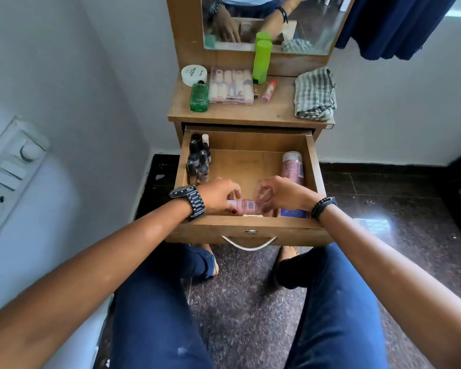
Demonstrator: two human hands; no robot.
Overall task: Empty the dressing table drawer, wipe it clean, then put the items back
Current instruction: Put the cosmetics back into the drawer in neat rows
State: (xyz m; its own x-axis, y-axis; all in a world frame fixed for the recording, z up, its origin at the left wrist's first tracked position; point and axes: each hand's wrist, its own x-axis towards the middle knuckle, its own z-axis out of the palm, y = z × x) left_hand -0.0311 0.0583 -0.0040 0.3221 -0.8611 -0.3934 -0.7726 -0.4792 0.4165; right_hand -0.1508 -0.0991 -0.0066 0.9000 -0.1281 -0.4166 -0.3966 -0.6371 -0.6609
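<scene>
The wooden drawer (pixel 246 141) is pulled out below the dressing table top. Both my hands are inside its front part. My left hand (pixel 220 195) grips a pink tube (pixel 246 205) lying sideways near the front wall. My right hand (pixel 282 194) has its fingers on the same tube's other end and on a clear item I cannot make out. Several dark nail polish bottles (pixel 198 159) stand in the drawer's left back corner. A pink bottle (pixel 293 166) lies along the right wall, with a purple item (pixel 293 213) in front of it.
On the table top lie a checked cloth (pixel 314 94), a tall green bottle (pixel 261 61), a flat green bottle (pixel 198 97), a white round tub (pixel 193 74), a clear nail box (pixel 230 86) and a small pink tube (pixel 269 90). A mirror (pixel 320 25) stands behind. A wall with a switchboard (pixel 8 171) is on the left.
</scene>
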